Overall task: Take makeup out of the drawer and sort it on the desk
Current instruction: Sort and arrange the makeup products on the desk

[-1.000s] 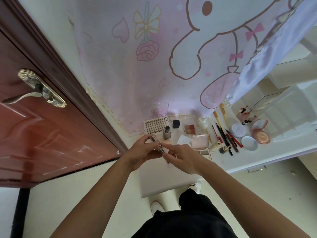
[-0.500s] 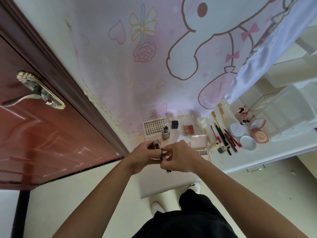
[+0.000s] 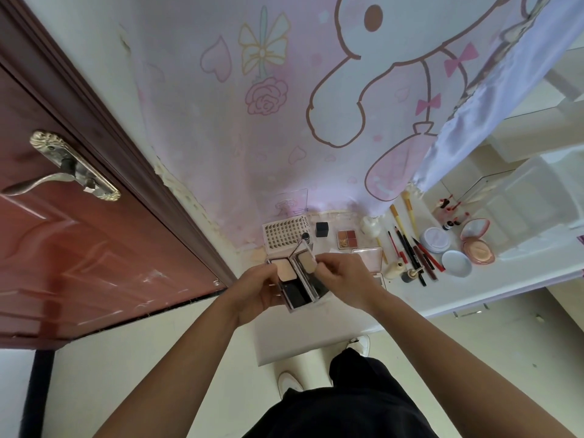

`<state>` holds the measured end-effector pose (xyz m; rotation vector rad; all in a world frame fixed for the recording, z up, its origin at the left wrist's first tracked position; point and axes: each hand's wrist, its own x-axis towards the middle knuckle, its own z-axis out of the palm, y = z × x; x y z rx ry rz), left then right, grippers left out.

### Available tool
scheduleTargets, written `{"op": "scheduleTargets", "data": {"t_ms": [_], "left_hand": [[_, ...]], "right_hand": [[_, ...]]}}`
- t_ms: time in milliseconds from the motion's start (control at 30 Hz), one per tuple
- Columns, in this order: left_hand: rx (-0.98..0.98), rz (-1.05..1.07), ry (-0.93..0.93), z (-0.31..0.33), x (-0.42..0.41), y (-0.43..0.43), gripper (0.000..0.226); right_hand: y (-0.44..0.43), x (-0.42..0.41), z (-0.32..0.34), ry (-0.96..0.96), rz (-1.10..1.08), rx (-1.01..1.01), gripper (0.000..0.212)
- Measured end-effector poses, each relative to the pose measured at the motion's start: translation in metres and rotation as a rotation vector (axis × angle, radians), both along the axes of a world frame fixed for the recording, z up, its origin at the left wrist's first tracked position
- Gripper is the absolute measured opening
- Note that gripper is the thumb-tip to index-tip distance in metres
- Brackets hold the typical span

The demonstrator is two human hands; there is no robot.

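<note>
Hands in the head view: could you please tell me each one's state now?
Left hand: grips the open pinkish rectangular powder compact.
Right hand: pinches the same compact's lid.

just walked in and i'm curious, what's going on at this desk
A person stands at the white desk holding an open compact in both hands: the left hand grips its base while the right hand pinches the lid side. On the desk lie a lash sheet, an eyeshadow quad, a row of pencils and brushes, and round powder cases.
</note>
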<state>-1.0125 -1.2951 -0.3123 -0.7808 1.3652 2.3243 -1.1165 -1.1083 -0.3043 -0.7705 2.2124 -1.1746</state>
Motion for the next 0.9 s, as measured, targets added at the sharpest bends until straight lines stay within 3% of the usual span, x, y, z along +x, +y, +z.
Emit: {"op": "scheduleTargets", "data": {"t_ms": [233, 367, 733, 833, 900], "left_hand": [[0.152, 0.227, -0.006, -0.012, 0.006, -0.006, 0.063], [0.156, 0.22, -0.074, -0.026, 0.017, -0.005, 0.038], [-0.107, 0.446, -0.437, -0.092, 0.051, 0.014, 0.022], [-0.187, 0.487, -0.471, -0.108, 0.055, 0.011, 0.021], [-0.311, 0.453, -0.509, -0.123, 0.06, 0.006, 0.024]], "right_hand": [[0.006, -0.004, -0.02, -0.039, -0.167, 0.053, 0.032], [0.007, 0.003, -0.031, -0.034, -0.147, 0.127, 0.031], [-0.007, 0.04, -0.096, -0.452, -0.134, 0.335, 0.028], [-0.015, 0.049, -0.108, -0.455, -0.158, 0.372, 0.028], [-0.021, 0.054, -0.117, -0.352, -0.117, 0.437, 0.029]]}}
